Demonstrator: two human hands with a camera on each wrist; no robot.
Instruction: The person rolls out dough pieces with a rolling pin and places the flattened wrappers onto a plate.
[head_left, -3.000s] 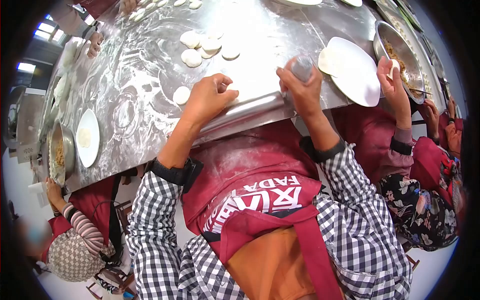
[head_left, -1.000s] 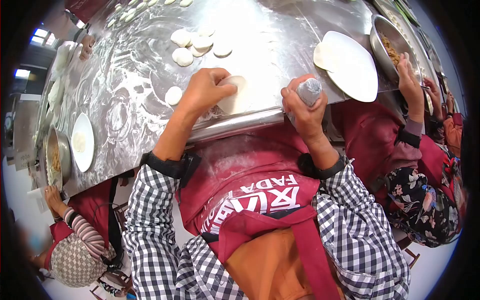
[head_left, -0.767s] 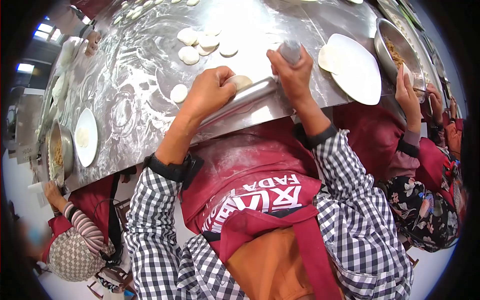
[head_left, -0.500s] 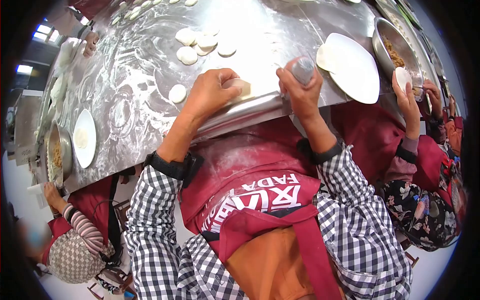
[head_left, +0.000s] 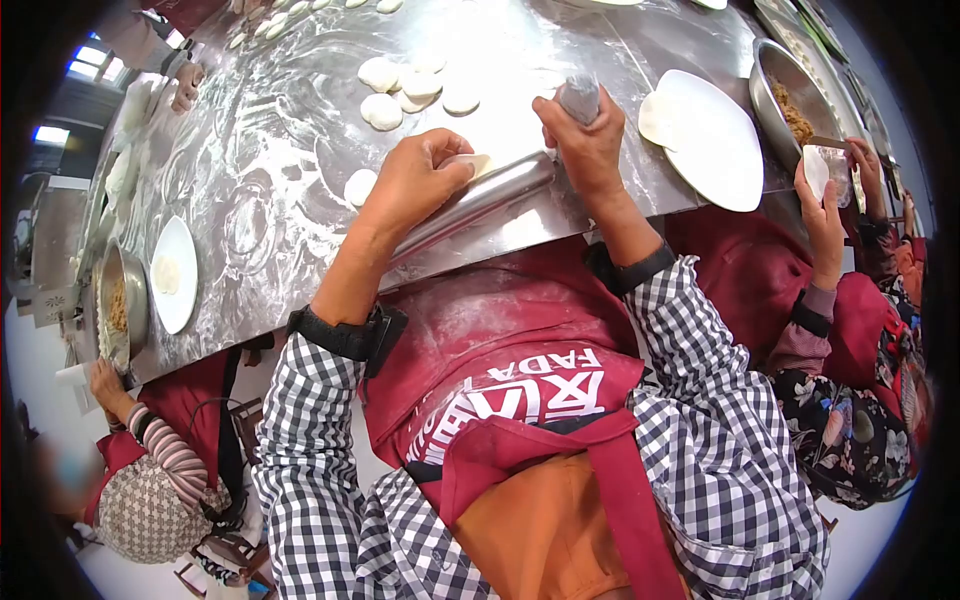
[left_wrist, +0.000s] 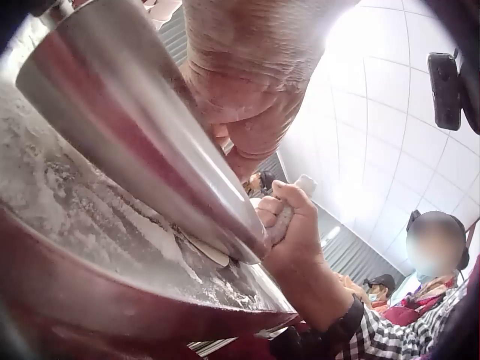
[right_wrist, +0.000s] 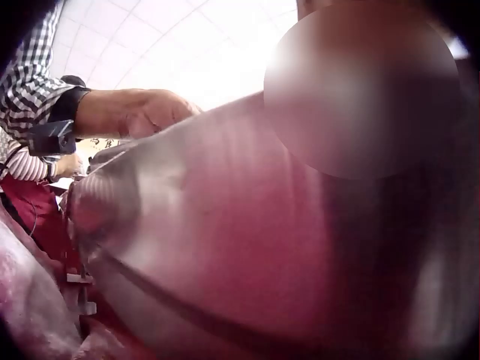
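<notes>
Low over the floured table edge lies a thick metal rolling pin (head_left: pixel 490 195), set at a slant in the head view. My right hand (head_left: pixel 588 150) grips its grey handle (head_left: pixel 580 98), fingers wrapped round. Thumb and fingers of my left hand (head_left: pixel 425 175) pinch a thin dough wrapper (head_left: pixel 480 162) just beyond the pin, most of it hidden. In the left wrist view a flat edge of the dough (left_wrist: pixel 206 251) shows beneath the barrel. The right wrist view is largely filled by the shiny pin (right_wrist: pixel 225 202), with my left hand (right_wrist: pixel 161 112) behind it.
Several dough discs (head_left: pixel 382 112) lie farther up the steel table (head_left: pixel 270 180). One single disc (head_left: pixel 360 187) sits by my left hand. At right are a white plate (head_left: pixel 715 150) with a wrapper and a filling bowl (head_left: pixel 765 90); a neighbour's hand (head_left: pixel 822 225) holds another wrapper.
The pin's right end and my right hand have swung away from the body and slightly left. A second ago the wrapper showed broadly beside my left hand; now only a sliver shows.
</notes>
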